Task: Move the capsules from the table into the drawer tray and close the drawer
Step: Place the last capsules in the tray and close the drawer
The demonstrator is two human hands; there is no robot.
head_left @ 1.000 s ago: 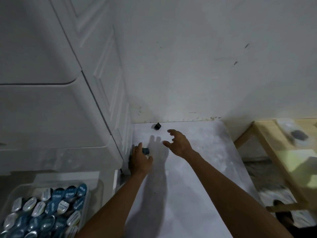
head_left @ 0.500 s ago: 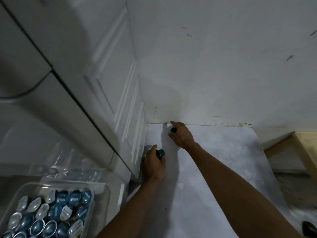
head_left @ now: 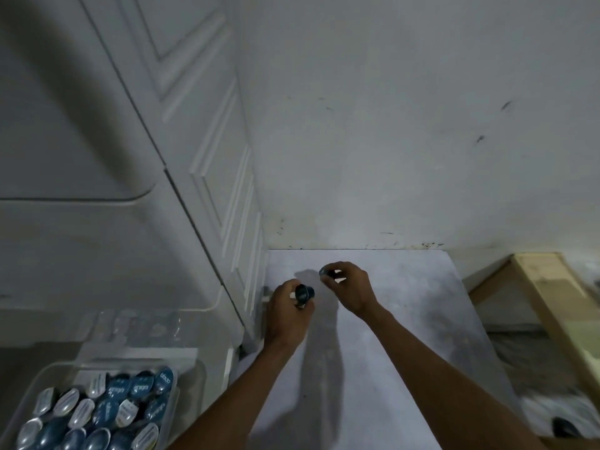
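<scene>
My left hand (head_left: 285,311) grips a dark blue capsule (head_left: 305,293) just above the white table (head_left: 406,319), close to the white drawer unit (head_left: 207,190). My right hand (head_left: 352,289) pinches a second dark capsule (head_left: 326,272) between its fingertips, a little farther back and lifted off the table. At the bottom left, the clear drawer tray (head_left: 58,368) stands pulled out and holds several blue and silver capsules (head_left: 107,414). No other capsule shows on the table.
A white wall (head_left: 406,141) rises right behind the table. A light wooden frame (head_left: 535,287) stands to the right of the table. A dark object (head_left: 566,427) lies on the floor at the bottom right.
My right hand reached the far capsule near the wall, closed on it and lifted it back. My left hand closed on the near capsule and raised it. The view shifted right and down.
</scene>
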